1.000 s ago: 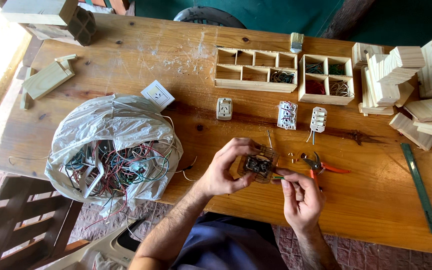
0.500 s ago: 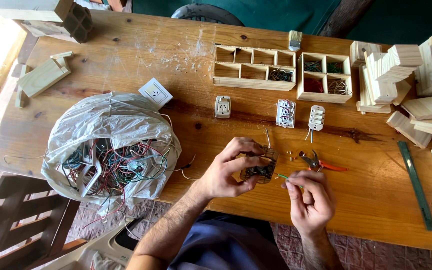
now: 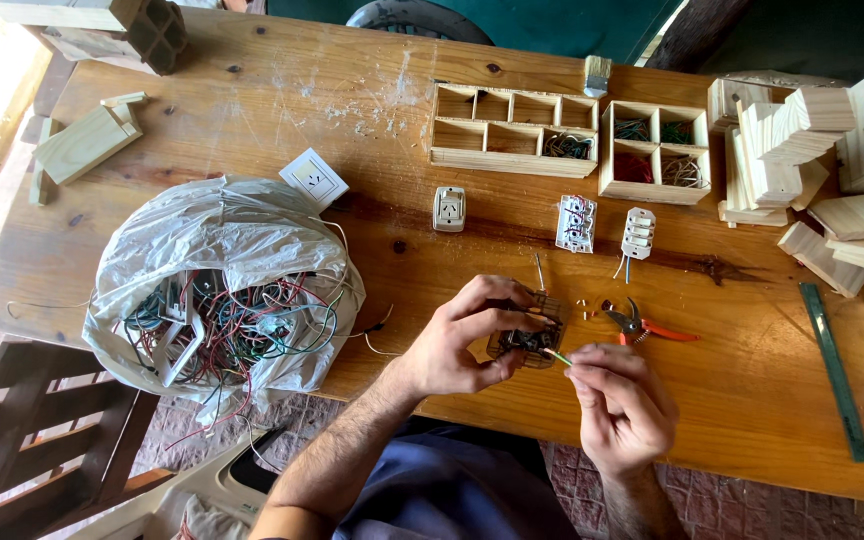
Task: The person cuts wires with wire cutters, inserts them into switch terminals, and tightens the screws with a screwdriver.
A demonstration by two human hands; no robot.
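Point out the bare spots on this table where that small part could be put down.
Bare wood shows between the plastic bag and the left hand, and between the pliers and the green ruler. The far right edge is crowded with wood blocks.

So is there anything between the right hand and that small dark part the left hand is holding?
Nothing visible. The left hand grips the small dark part above the wooden table. The right hand sits just below and right of it, pinching a thin greenish wire that already reaches the part.
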